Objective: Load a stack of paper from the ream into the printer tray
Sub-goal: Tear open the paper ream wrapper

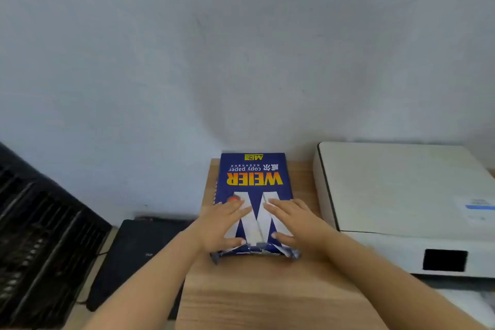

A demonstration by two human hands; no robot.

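A blue ream of copy paper (253,177) with yellow lettering lies flat on the wooden table (254,295), its far end at the wall. Its near end wrapper is torn and crumpled. My left hand (223,225) rests on the ream's near left part, fingers spread on top and thumb at the torn end. My right hand (293,222) lies on the near right part the same way. The white printer (401,195) stands to the right of the ream, lid down. Below its front a pale tray edge (466,300) shows at the right border.
A black flat device (136,249) lies left of the table, with a cable beside it. A black slatted unit (40,236) fills the left edge. The grey wall (241,48) rises right behind the ream and printer.
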